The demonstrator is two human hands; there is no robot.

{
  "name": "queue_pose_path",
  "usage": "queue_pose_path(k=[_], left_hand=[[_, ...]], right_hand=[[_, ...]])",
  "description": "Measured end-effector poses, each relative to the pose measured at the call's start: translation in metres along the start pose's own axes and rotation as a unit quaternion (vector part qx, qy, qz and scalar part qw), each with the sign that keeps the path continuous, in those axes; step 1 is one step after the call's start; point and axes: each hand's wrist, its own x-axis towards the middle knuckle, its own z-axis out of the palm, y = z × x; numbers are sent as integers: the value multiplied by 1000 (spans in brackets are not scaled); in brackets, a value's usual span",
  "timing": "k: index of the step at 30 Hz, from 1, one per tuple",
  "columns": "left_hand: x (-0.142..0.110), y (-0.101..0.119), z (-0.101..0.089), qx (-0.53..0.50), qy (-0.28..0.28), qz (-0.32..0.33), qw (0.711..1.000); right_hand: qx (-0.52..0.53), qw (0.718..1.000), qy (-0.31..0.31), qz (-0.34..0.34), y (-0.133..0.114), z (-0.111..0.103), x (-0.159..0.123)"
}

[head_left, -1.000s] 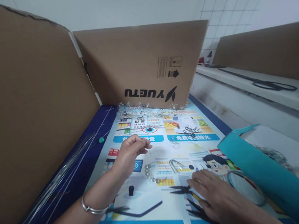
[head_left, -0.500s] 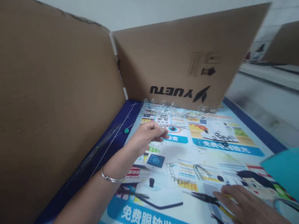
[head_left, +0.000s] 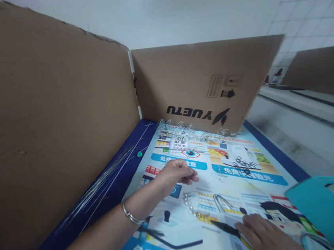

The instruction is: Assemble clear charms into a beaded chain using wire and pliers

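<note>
Two cardboard panels (head_left: 59,124) wall the left and upper centre; lower right, a turquoise box (head_left: 325,208), contents unclear. Mid-frame, my left hand (head_left: 179,172) pinches, on what I can't tell, near a beaded strand (head_left: 188,205); my right hand (head_left: 266,236) grips pliers (head_left: 227,228), bottom right.

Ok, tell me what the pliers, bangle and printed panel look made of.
Pliers: slim dark nose, probably steel; yellow handle, perhaps plastic by its colour. Bangle: polished, silvery metal, judging by its glints. Printed panel: matte cardboard, from its brown face and black markings.

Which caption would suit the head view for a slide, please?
Left hand above a printed sheet, right hand holding yellow-handled pliers, a beaded strand nearby.
</note>
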Motion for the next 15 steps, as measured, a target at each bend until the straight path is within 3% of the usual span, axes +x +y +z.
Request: queue_pose_path(k=[8, 15], left_hand=[[7, -20, -3, -56, 2, 5, 998], [8, -27, 1, -69, 23, -18, 997]], right_hand=[[27, 997, -59, 51, -5, -4, -3], [-6, 999, -18, 43, -7, 2, -9]])
